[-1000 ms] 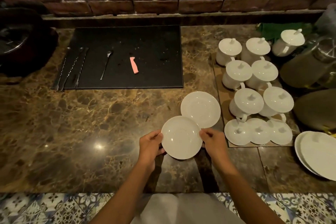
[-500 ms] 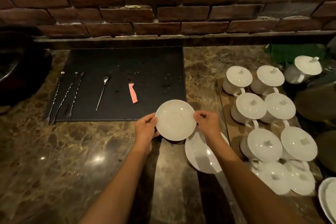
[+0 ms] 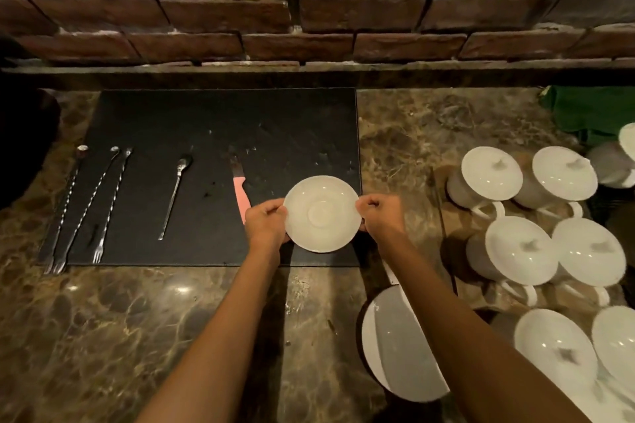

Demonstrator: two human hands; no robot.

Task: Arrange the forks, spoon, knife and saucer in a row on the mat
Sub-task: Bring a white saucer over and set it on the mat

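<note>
Fingers of left hand curled over left rim of saucer; fingers of right hand pinching right rim, both gripping. Saucer held level over near right corner of mat, just right of pink-handled knife, whose handle end is partly hidden by left hand. Cannot tell whether underside already touches mat. Further left on mat: spoon, then three forks at far left edge, leftmost lying along or off mat's edge onto counter.

Glazed china by the look: stiff, light, smooth, likely slippery and chip-prone. Best held as now, at opposite rim edges, thumbs on top. Worth lowering flat, not dropped. Another plate and lidded cups nearby on right, well apart from mat.
</note>
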